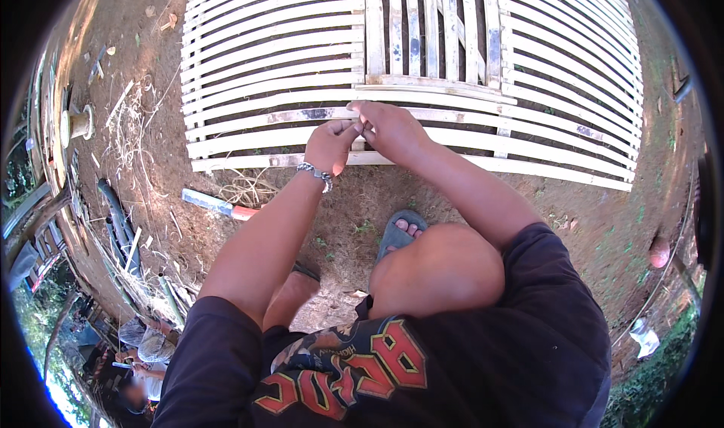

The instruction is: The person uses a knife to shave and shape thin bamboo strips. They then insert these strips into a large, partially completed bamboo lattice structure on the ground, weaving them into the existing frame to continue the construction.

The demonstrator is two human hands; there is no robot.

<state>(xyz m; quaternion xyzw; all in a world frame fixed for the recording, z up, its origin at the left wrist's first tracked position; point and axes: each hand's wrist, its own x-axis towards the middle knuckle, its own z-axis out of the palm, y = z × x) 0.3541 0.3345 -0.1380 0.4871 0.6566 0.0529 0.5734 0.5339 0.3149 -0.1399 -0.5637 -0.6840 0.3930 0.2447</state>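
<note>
A panel of pale bamboo slats [271, 98] lies flat on the ground before me, long slats crossed by a few upright strips. Close together over its near edge, both hands meet at a crossing of slats. My left hand [329, 146], with a chain bracelet at the wrist, is closed in a pinch of thumb and fingers. Beside it my right hand [394, 132] is also closed, its thumb and finger pressed together near the left fingertips. Whatever they pinch is too small or hidden to make out.
A large knife [205, 202] with a red handle lies left of my left forearm, beside a tangle of thin strips [253, 187]. Farther left are a pale spool-like object [78, 125] and dark tubes [121, 224]. Another person [143, 375] is at the lower left.
</note>
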